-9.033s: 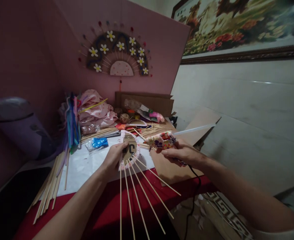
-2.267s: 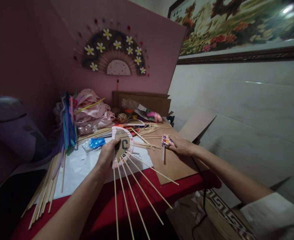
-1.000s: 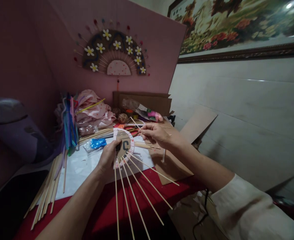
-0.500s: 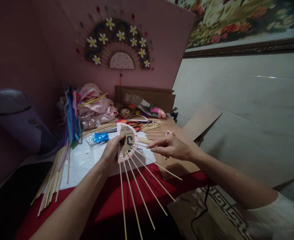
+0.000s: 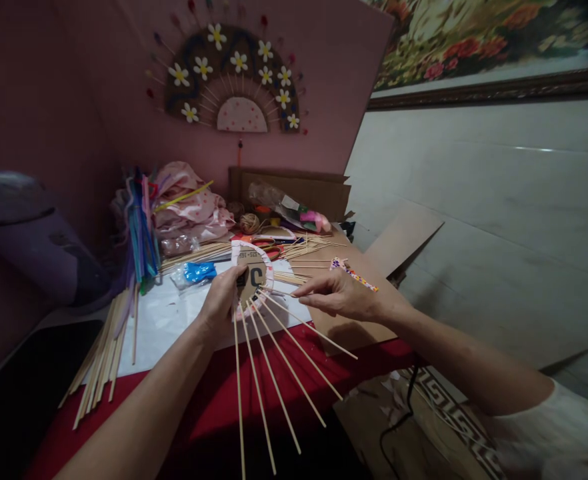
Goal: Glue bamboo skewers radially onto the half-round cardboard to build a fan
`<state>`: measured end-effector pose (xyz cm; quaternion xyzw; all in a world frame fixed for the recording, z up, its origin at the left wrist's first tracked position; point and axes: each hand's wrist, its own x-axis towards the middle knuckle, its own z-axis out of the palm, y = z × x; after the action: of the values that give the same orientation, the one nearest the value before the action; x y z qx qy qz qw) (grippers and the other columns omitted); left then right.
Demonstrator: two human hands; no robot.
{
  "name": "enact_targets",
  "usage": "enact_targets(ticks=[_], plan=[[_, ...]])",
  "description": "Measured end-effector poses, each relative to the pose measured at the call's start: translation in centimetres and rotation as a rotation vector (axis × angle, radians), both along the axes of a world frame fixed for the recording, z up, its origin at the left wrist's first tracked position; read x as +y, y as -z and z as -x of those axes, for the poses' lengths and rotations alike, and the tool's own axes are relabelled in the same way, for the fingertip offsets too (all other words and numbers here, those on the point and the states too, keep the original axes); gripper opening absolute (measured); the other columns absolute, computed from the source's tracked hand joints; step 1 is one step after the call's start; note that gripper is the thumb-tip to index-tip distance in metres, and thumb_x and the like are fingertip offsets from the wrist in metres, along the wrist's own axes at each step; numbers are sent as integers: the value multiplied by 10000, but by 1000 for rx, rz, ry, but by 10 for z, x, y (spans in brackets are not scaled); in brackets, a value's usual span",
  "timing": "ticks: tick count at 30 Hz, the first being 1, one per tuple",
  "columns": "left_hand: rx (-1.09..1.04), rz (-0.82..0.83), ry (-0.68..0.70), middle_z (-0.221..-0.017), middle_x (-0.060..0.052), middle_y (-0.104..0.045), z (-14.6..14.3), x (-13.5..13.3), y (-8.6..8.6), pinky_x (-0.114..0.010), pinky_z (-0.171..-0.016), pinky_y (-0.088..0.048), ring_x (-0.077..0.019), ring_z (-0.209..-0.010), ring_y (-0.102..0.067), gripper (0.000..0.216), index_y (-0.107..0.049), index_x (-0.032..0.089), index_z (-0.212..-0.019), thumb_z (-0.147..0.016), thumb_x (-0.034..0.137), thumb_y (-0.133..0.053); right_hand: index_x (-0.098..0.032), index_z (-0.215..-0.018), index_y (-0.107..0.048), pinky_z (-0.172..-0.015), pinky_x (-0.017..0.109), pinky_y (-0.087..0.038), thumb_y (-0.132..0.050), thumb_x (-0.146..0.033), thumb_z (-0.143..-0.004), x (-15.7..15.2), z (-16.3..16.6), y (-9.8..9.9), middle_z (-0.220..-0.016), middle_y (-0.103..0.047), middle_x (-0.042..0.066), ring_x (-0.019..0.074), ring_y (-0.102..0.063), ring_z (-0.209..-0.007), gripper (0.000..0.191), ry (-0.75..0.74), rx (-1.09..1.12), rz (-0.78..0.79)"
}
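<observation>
We hold the half-round cardboard piece (image 5: 249, 275) in our left hand (image 5: 223, 293), gripped at its straight edge with the thumb flat on the printed brown face. Its pink-trimmed curved edge faces our right hand (image 5: 338, 295), so the piece sits between our two hands, up against the left and just beside the right. Six bamboo sticks (image 5: 275, 377) fan from that curve down toward us, over the red tablecloth (image 5: 209, 383). Our right hand pinches one more stick (image 5: 280, 292) between thumb and fingertips; its inner end meets the curved rim just above the outermost stick of the fan, and we cannot tell how far it runs behind the hand. Right behind our right hand lies the floral-patterned glue gun (image 5: 363, 280), on a cardboard sheet (image 5: 374, 328) and partly hidden by the hand. White paper (image 5: 159, 333) spreads beneath and left of the held piece, bearing a blue packet (image 5: 199, 271); the scissors (image 5: 277, 252) rest just beyond the piece.
</observation>
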<state>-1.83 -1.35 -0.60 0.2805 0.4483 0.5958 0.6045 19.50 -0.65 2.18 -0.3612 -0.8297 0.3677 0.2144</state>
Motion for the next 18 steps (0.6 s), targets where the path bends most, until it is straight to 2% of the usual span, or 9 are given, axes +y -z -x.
enact_targets(ticks=[4, 10, 18], plan=[[13, -27, -2, -610, -43, -636, 1, 0, 2, -265, -457, -476, -158, -489, -583, 188, -615, 118, -763, -647, 266, -608, -178, -926, -719, -442, 222, -325, -571, -345, -782, 2, -1, 4, -546, -584, 10, 82, -433, -484, 265, 1, 19, -37], [7, -142, 91, -661, -23, -650, 1, -4, 1, -229, -502, -472, -120, -517, -578, 257, -622, 127, -814, -585, 221, -691, -182, -917, -723, -442, 213, -324, -567, -312, -783, -1, 1, 0, -516, -567, 0, 80, -432, -481, 243, 10, -6, -76], [6, -101, 25, -622, -36, -646, 1, 1, 7, -259, -474, -488, -147, -491, -586, 230, -602, 119, -813, -610, 210, -661, -157, -920, -720, -414, 198, -285, -574, -307, -774, -1, 4, -1, -455, -493, -31, 58, -384, -429, 255, 39, -2, -37]])
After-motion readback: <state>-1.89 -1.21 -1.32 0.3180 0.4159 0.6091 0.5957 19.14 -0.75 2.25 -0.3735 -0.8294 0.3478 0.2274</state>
